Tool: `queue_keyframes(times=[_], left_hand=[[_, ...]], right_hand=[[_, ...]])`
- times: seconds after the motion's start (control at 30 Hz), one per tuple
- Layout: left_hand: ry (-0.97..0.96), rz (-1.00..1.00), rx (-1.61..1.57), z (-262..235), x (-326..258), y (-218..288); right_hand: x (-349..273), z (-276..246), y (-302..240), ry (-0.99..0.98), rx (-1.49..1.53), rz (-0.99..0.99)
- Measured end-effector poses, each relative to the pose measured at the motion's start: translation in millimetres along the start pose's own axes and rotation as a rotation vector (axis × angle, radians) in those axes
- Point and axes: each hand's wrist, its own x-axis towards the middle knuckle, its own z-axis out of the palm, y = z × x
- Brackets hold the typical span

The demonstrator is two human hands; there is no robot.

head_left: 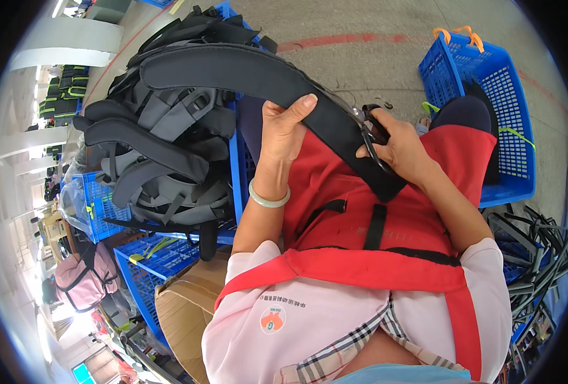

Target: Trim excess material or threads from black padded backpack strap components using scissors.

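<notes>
A long, curved padded backpack strap (233, 72), black to dark grey, stretches across above my red apron (335, 224). My left hand (283, 131) grips its middle, thumb on top and fingers hidden underneath. In my right hand (402, 148) is a pair of scissors (368, 128) with dark handles, my fingers wrapped through and around them. The metal part of the scissors lies at the strap's far edge, close to its narrower end. Whether the blades are apart cannot be made out.
Left of me, a heap of grey and black padded straps (159, 144) overflows a blue crate (237, 169). A blue basket (514, 121) with orange ties stands at the right, above a pile of dark strips (537, 256). A cardboard box (191, 304) sits beside my left elbow.
</notes>
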Motion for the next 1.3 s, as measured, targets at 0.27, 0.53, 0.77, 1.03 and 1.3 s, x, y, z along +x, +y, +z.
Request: queue_keyframes(times=[0.27,0.53,0.77,1.03,1.3], left_hand=[[0.002,-0.020,-0.002,3,-4,-3],[-0.061,-0.003,0.021,-1,-12,-7],[-0.076,0.009,0.010,3,0,14],[-0.071,0.012,0.017,5,-2,4],[-0.056,-0.013,0.063,2,-2,3]], right_hand=[[2,-4,-2,-0.032,-0.014,0.017],[4,-6,-5,-0.043,-0.058,-0.015],[1,3,-2,0.044,-0.003,-0.093],[5,-3,-10,-0.015,0.063,0.018],[10,-10,-16,-0.041,0.040,0.024]])
